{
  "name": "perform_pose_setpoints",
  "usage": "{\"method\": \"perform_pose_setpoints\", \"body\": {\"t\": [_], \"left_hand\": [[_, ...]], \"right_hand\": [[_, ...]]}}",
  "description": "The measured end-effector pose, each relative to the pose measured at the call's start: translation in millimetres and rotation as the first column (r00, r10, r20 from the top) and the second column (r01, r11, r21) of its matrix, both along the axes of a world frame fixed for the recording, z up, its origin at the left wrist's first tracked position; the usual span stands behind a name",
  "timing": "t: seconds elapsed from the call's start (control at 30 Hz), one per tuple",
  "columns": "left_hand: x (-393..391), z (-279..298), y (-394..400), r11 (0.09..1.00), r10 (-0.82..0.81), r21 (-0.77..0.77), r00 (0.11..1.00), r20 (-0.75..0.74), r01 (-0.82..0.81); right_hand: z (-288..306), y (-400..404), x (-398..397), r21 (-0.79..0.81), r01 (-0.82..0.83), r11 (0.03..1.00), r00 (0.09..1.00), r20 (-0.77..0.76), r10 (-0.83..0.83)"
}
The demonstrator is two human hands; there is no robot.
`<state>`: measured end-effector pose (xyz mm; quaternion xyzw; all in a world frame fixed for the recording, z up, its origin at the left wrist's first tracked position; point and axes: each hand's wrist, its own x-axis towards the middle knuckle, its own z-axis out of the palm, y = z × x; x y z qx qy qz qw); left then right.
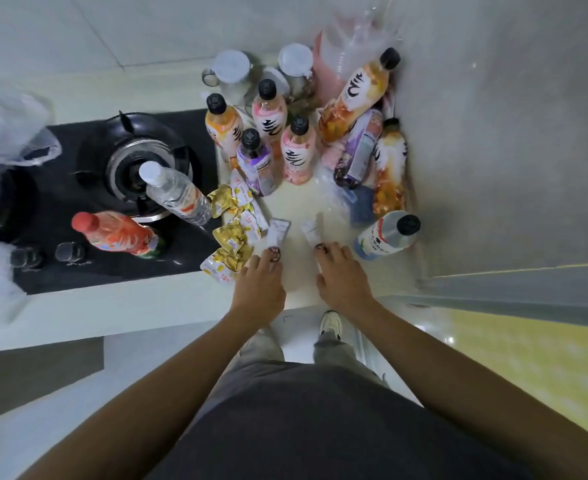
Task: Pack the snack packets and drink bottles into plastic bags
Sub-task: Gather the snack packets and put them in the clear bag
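My left hand point(259, 282) lies near the counter's front edge, its fingertips touching a small white snack packet point(278, 233). My right hand point(341, 275) lies beside it, its fingertips touching a second white packet point(311, 231). Both hands have spread, fairly straight fingers. A pile of gold and white snack packets point(233, 230) sits left of my left hand. Several black-capped drink bottles point(268, 112) stand upright behind them. More bottles lie in a clear plastic bag point(365, 150) against the right wall. A white bottle point(386, 235) stands right of my right hand.
A black gas stove point(129, 161) fills the left, with a clear water bottle point(174, 192) and a red-capped bottle point(119, 233) on it. A crumpled clear bag point(8, 126) is at far left. Two white-lidded jars point(232, 67) stand at the back. A wall closes the right side.
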<state>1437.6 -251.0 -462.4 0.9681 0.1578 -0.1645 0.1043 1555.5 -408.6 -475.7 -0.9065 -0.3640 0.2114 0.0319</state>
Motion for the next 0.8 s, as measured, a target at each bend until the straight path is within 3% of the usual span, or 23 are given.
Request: {"method": "perform_pose_setpoints", "body": {"t": [0.17, 0.33, 0.47, 0.67, 0.8], "left_hand": [[23.1, -2.9, -9.5, 0.986, 0.163, -0.021, 0.987, 0.001, -0.163], [40.9, -12.5, -10.8, 0.976, 0.218, -0.006, 0.974, -0.057, -0.218], [35.9, -11.4, -17.4, 0.95, 0.289, -0.098, 0.954, -0.083, -0.297], [4.2, 17.2, -28.0, 0.874, 0.464, -0.197, 0.883, 0.07, -0.444], [-42.4, 41.5, -12.6, 0.798, 0.596, -0.207, 0.79, 0.14, -0.566]], "right_hand": [[-4.6, -10.4, 11.0, 0.075, 0.045, 0.996, 0.998, -0.051, -0.042], [-5.4, -13.1, 21.5, 0.121, 0.107, 0.987, 0.974, -0.212, -0.08], [1.7, -23.7, 22.3, 0.211, 0.113, 0.971, 0.967, -0.246, -0.059], [20.6, -5.2, 10.3, 0.331, 0.027, 0.943, 0.983, -0.18, 0.035], [36.1, 36.8, -25.2, 0.44, -0.101, 0.892, 0.964, -0.177, 0.197]]}}
